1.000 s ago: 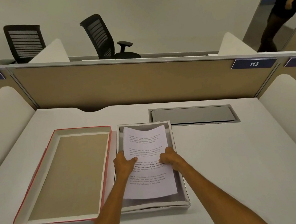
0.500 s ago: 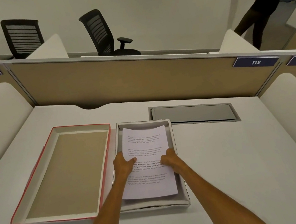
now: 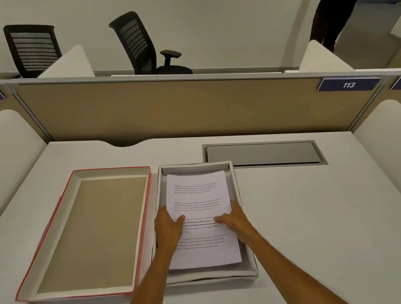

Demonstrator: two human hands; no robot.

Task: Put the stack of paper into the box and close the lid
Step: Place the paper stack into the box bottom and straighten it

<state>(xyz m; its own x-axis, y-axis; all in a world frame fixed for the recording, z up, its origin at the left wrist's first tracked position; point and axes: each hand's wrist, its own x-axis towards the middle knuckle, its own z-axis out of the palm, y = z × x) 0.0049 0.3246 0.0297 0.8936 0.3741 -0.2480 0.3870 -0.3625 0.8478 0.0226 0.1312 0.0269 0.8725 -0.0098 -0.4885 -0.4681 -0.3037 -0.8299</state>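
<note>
1. Looking at progress first: the stack of paper (image 3: pixel 200 219) is pretty much inside the box (image 3: pixel 243 226), printed side up, with a margin of box floor showing at the far end and along the right side. I'd call the "put it in" half nearly done, though whether the stack sits fully flat on the bottom I can't tell, because both hands are on it.

2. What's left, as I read it: let go of the sheets, then grab the lid (image 3: pixel 86 234) and fit it on. The lid lies upside down just left of the box, red rim outside, brown inside facing up, its long edge just beside the box wall, maybe touching. So the closing part hasn't started at all.

3. Left hand (image 3: pixel 168 230): on the left edge of the stack, thumb lying on top of the page, the other fingers hidden down at the paper's edge. Loosely curled around the edge, not spread wide.

4. Right hand (image 3: pixel 233 221): mirror image on the right edge of the stack, thumb pointing inward over the text, the rest tucked beside or under the sheets. Same half-closed hold on the paper.

5. Both sit about midway along the box, forearms coming in over its near wall.
</note>
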